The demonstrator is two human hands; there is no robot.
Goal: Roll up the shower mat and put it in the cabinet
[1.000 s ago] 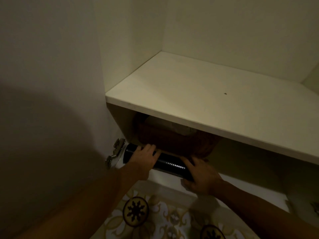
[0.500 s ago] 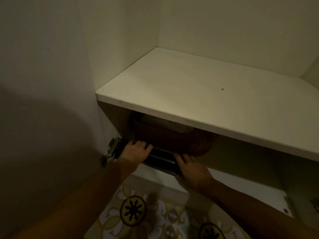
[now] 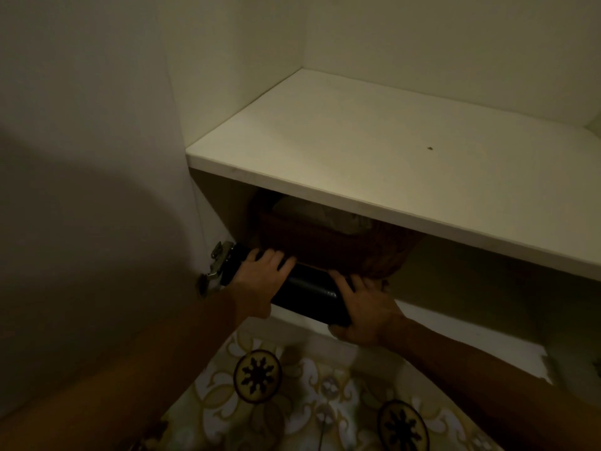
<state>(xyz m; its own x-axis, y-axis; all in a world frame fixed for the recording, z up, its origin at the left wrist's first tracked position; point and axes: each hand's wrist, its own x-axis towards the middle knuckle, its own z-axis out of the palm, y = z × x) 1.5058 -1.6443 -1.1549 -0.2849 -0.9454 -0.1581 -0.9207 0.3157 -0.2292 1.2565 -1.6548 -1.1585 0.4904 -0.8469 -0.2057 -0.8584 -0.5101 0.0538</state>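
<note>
Rolled shower mat [image 3: 305,289] (dark, lying crosswise) at the front edge of the cabinet's [image 3: 390,229] bottom shelf, just before a brown basket [image 3: 325,245]. Left hand [image 3: 260,281] and right hand [image 3: 364,312] wrapped around its ends.

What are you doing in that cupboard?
A person is putting a rolled-up dark mat into the bottom of a cabinet. The left hand and right hand each grip one end. The roll lies at the front edge, under the white shelf, just in front of a brown basket.
</note>
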